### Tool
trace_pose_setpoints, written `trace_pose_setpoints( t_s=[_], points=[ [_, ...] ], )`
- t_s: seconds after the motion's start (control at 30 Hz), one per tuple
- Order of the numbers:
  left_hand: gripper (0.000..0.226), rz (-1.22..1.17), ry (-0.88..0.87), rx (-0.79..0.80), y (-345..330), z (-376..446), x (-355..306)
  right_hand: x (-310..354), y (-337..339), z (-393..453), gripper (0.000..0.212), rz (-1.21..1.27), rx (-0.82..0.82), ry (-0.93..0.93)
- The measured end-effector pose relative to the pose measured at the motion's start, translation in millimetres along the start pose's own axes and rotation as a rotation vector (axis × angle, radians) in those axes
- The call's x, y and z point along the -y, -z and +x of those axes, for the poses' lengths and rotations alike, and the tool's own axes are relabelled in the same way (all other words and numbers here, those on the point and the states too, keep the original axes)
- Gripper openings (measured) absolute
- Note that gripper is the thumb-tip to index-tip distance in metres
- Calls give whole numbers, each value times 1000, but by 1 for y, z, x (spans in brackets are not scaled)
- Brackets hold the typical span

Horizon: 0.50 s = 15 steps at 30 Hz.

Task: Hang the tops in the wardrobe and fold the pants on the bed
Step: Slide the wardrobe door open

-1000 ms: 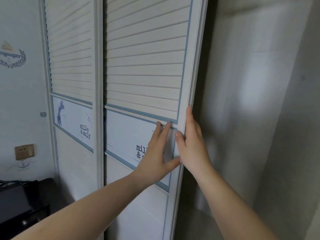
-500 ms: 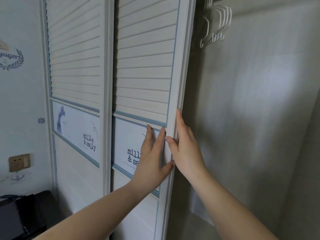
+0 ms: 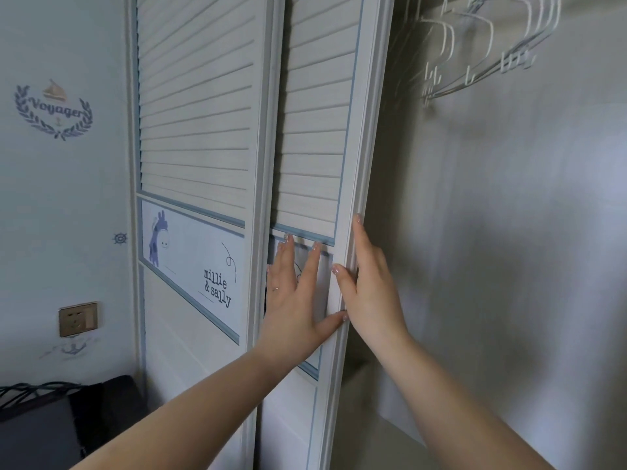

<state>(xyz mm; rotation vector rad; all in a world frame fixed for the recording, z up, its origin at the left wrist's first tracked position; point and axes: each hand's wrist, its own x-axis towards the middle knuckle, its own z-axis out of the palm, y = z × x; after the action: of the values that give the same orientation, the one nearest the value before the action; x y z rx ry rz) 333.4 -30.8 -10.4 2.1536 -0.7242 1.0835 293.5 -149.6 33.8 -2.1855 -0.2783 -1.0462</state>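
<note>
The white louvred sliding wardrobe door (image 3: 315,137) stands in front of me, slid well behind the fixed left door (image 3: 196,130). My left hand (image 3: 295,300) presses flat on its front panel, fingers straight. My right hand (image 3: 369,293) lies along the door's right edge, fingers straight up the frame, thumb on the front face. To the right the wardrobe interior (image 3: 509,266) is open and pale. Several white hangers (image 3: 488,49) hang at the top of it. No tops or pants are in view.
A pale blue wall (image 3: 64,198) with a "Voyager" sticker (image 3: 54,110) and a brass socket plate (image 3: 78,318) is on the left. A dark object (image 3: 51,429) with cables sits at the bottom left. A low shelf step (image 3: 390,398) shows inside the wardrobe.
The sliding door has moved left under both hands, covering more of the left door's picture panel. The wardrobe opening has widened and the hangers have come into view.
</note>
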Motion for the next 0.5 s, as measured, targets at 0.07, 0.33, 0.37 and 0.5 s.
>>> trace_pose_setpoints(
  t_s=[0.07,0.33,0.37,0.5],
  points=[
    [110,-3,5,-33,2,1,11,-2,-9,6,76,6,7,22],
    [116,9,129,-85,4,9,45,-10,-51,28,78,65,-24,99],
    [117,6,146,-82,5,10,49,-11,-56,30,77,70,-23,106],
    [118,-106,232,-80,5,16,67,-14,-76,37,75,126,30,136]
  ],
)
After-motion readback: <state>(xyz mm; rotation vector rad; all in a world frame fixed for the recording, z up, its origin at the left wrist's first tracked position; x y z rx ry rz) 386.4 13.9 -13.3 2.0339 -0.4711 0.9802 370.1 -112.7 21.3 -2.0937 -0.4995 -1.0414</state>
